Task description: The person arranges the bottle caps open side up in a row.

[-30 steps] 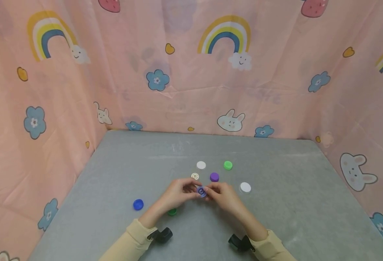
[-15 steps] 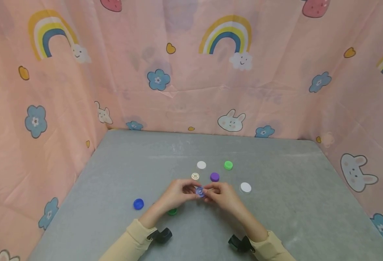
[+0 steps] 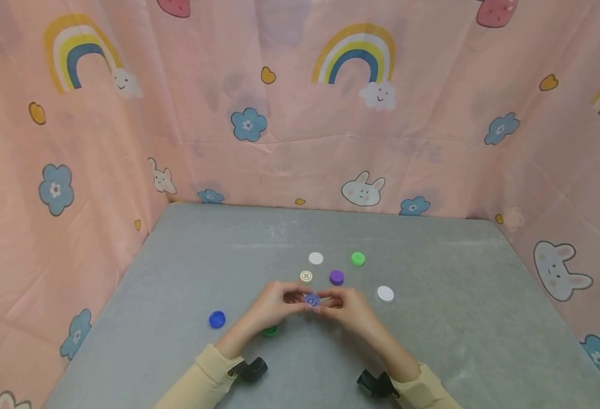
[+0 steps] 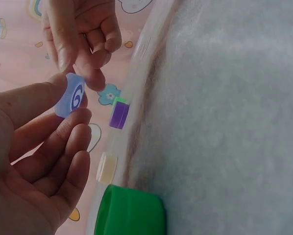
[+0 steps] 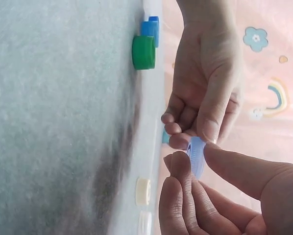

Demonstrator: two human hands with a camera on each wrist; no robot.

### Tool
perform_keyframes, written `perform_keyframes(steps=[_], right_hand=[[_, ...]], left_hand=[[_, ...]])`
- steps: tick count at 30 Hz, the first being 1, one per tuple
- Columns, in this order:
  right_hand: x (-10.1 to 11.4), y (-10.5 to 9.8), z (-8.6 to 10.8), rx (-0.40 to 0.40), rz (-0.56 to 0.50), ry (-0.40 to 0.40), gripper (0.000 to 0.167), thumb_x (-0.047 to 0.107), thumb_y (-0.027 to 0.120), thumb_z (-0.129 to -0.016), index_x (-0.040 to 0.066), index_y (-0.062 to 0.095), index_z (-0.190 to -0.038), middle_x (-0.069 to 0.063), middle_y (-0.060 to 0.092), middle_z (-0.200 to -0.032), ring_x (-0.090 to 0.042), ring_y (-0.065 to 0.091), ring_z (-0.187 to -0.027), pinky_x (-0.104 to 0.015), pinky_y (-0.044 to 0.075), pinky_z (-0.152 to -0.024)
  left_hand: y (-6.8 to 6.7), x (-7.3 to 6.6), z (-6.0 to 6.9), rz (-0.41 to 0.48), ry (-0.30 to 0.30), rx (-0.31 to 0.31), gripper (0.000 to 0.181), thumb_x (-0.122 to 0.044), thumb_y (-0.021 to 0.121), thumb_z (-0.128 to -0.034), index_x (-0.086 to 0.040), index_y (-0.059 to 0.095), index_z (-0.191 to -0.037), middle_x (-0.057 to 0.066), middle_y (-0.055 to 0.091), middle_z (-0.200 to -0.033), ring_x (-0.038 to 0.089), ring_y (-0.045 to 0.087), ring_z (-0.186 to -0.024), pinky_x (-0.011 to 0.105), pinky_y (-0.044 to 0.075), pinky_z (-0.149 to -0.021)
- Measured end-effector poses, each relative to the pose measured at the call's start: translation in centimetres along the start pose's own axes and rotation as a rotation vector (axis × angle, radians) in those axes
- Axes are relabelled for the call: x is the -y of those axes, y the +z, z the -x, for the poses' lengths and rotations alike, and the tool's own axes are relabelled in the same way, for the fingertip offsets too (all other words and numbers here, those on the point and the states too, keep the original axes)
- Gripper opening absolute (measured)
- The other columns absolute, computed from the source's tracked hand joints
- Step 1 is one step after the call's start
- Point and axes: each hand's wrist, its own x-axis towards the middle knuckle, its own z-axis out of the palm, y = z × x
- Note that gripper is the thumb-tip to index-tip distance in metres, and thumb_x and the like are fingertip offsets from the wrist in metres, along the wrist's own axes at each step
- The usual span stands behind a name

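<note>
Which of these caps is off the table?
The pale blue cap, pinched by the left hand and right hand; the other visible caps rest on the table.

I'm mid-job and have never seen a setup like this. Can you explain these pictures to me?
There is no robot here: a person's left hand and right hand do the work, both bare. The wide picture comes from a camera on the head; the two close ones come from one camera on each wrist. On the grey table lie round caps, among them a purple cap, a blue cap, a cream cap and a dark green cap. Held above the table, pinched between both hands, is a pale lavender cap.
</note>
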Motion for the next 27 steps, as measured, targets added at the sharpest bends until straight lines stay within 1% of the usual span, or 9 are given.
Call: perform_keyframes(steps=[7,12,16,20,24,27], right_hand=[[-0.3,0.3,0.0,-0.001,-0.006,-0.038,0.029,0.017,0.076,-0.079,0.001,0.070,-0.103,-0.011,0.073,-0.084,-0.016,0.070,-0.077,-0.021,0.052,-0.064],[-0.3,0.5,-0.1,0.000,-0.004,-0.035,0.028,0.017,0.077,-0.078,0.001,0.071,-0.101,-0.011,0.073,-0.083,-0.015,0.070,-0.075,-0.021,0.052,-0.064],[-0.4,0.7,-0.2,0.014,-0.016,-0.037,0.029,0.016,0.077,-0.078,-0.001,0.070,-0.101,-0.012,0.073,-0.083,-0.016,0.069,-0.074,-0.021,0.052,-0.063],[-0.7,1.2,-0.3,0.023,-0.010,-0.031,0.030,0.016,0.078,-0.077,0.000,0.070,-0.100,-0.010,0.072,-0.082,-0.015,0.069,-0.072,-0.020,0.051,-0.061],[-0.9,1.8,-0.4,0.033,-0.019,-0.030,0.029,0.015,0.079,-0.075,0.001,0.070,-0.098,-0.009,0.072,-0.082,-0.014,0.069,-0.071,-0.020,0.052,-0.060],[-1.0,2.1,-0.5,0.048,-0.032,-0.036,0.029,0.013,0.079,-0.074,-0.001,0.069,-0.097,-0.011,0.072,-0.081,-0.015,0.068,-0.071,-0.020,0.052,-0.060]], left_hand=[[-0.2,0.0,0.3,-0.007,-0.001,0.028,0.027,-0.025,0.075,-0.0817,-0.011,0.073,-0.105,-0.002,0.071,-0.088,0.003,0.063,-0.077,0.020,0.051,-0.069],[-0.3,0.0,0.5,0.008,-0.006,0.034,0.028,-0.024,0.075,-0.0812,-0.009,0.072,-0.104,-0.001,0.071,-0.088,0.004,0.062,-0.077,0.020,0.051,-0.069],[-0.4,0.1,0.6,0.024,-0.017,0.035,0.026,-0.022,0.077,-0.0796,-0.009,0.071,-0.102,0.000,0.070,-0.085,0.004,0.062,-0.074,0.020,0.051,-0.068],[-0.5,0.4,0.8,0.032,-0.030,0.050,0.025,-0.020,0.078,-0.0783,-0.009,0.070,-0.099,0.000,0.070,-0.083,0.005,0.062,-0.073,0.021,0.052,-0.067],[-0.6,0.8,1.0,0.014,-0.030,0.065,0.024,-0.020,0.079,-0.0775,-0.010,0.069,-0.097,0.001,0.070,-0.083,0.007,0.063,-0.073,0.021,0.052,-0.067],[-0.8,1.0,1.1,0.001,-0.019,0.071,0.024,-0.019,0.080,-0.0760,-0.010,0.069,-0.096,0.002,0.070,-0.083,0.007,0.064,-0.074,0.021,0.052,-0.068]])
